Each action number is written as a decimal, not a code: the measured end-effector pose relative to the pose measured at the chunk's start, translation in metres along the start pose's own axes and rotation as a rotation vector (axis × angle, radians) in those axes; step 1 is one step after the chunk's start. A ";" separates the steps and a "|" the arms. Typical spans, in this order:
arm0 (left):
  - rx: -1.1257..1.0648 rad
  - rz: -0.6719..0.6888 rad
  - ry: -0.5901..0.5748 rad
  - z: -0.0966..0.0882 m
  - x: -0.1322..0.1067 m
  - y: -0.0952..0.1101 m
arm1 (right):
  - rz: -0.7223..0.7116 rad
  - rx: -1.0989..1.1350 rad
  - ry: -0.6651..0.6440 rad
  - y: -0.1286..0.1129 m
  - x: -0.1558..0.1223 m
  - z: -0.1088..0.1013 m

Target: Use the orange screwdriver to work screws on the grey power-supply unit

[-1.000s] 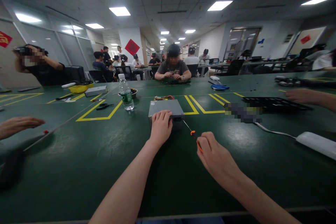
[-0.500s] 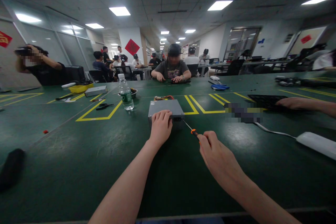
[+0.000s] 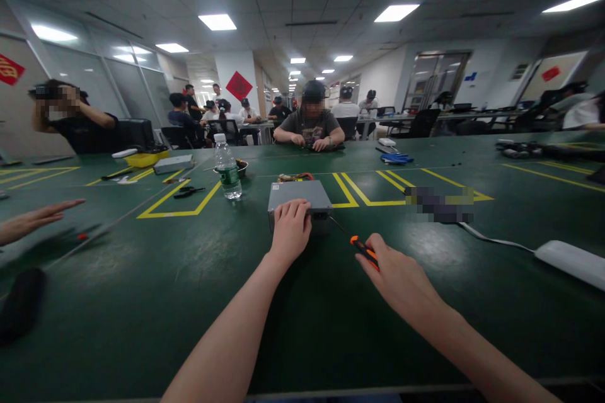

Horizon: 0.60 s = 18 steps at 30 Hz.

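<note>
A grey metal computer power supply (image 3: pixel 302 190) sits on the green table in front of me, with colored wires (image 3: pixel 295 177) bunched behind it. My left hand (image 3: pixel 292 227) grips its near edge, fingers laid over the top and the thumb down by the front face. In my right hand (image 3: pixel 392 264) is a screwdriver (image 3: pixel 363 249) with an orange and black handle, the fingers closed around it. Its thin shaft points up and left toward the lower right corner of the power supply. Whether the tip touches the case I cannot tell.
A water bottle (image 3: pixel 228 167) stands left of the power supply, before a bowl (image 3: pixel 241 169). Black pliers-like tools (image 3: pixel 188 191) lie further left. A white power strip (image 3: pixel 571 261) is at right. Another person's hand (image 3: pixel 38 220) reaches in from the left; a person (image 3: pixel 312 116) sits opposite.
My right hand has shifted slightly right and down with the screwdriver, its handle turned. My left hand stays put. The other person's hand and dark panel at right are gone; a hand appears at left.
</note>
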State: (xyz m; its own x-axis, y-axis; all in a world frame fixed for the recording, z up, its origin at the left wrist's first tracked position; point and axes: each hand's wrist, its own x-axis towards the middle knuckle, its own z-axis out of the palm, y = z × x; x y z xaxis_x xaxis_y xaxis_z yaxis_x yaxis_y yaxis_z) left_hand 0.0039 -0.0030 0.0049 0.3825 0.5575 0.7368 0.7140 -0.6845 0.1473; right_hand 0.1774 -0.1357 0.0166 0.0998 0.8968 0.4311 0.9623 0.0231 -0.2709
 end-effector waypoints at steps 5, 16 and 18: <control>-0.006 -0.004 0.001 -0.001 0.000 0.001 | 0.308 0.700 -0.306 -0.003 0.005 0.001; -0.005 -0.013 0.007 0.001 0.000 -0.001 | 0.961 1.662 -0.305 -0.037 0.010 0.002; -0.006 -0.011 0.009 0.001 0.000 -0.002 | 0.997 1.662 -0.314 -0.039 0.011 0.005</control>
State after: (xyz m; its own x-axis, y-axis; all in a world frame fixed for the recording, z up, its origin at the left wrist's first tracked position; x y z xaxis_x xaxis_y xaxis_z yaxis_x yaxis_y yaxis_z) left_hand 0.0038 -0.0010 0.0040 0.3692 0.5604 0.7414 0.7147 -0.6811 0.1589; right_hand 0.1402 -0.1243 0.0280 0.1447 0.8797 -0.4529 -0.5687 -0.3007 -0.7656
